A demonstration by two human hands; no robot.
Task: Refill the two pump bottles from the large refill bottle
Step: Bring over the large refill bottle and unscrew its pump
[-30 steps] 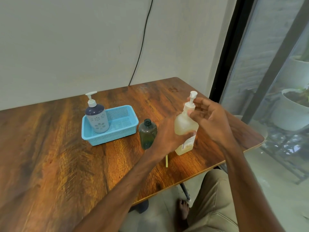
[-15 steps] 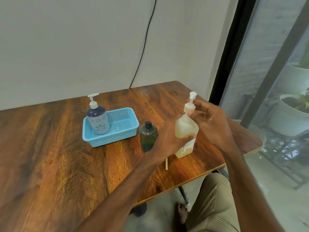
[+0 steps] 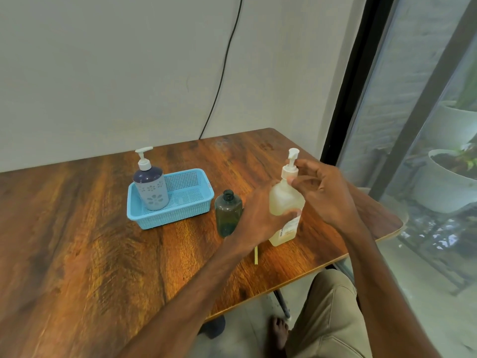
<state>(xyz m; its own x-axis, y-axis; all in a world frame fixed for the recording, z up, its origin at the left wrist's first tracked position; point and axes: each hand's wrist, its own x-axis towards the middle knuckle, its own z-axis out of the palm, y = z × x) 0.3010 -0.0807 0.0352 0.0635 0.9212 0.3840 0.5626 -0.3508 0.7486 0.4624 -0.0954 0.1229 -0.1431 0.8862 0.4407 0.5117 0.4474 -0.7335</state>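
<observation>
Nothing moves much: left hand point(image 3: 260, 218) grips the yellowish pump bottle point(image 3: 282, 200), right hand point(image 3: 327, 195) pinches its collar point(image 3: 289, 173); left of them, blue basket point(image 3: 180, 215) holds purple bottle point(image 3: 152, 192).

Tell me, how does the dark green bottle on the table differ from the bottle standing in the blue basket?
The dark green bottle has a bare, open neck; the basket bottle wears a white pump. The green one stands directly on the wooden table; the other stands inside the blue basket. The green one is plain and see-through; the other is navy on top with a pale flowered sleeve. Both stand upright.
</observation>
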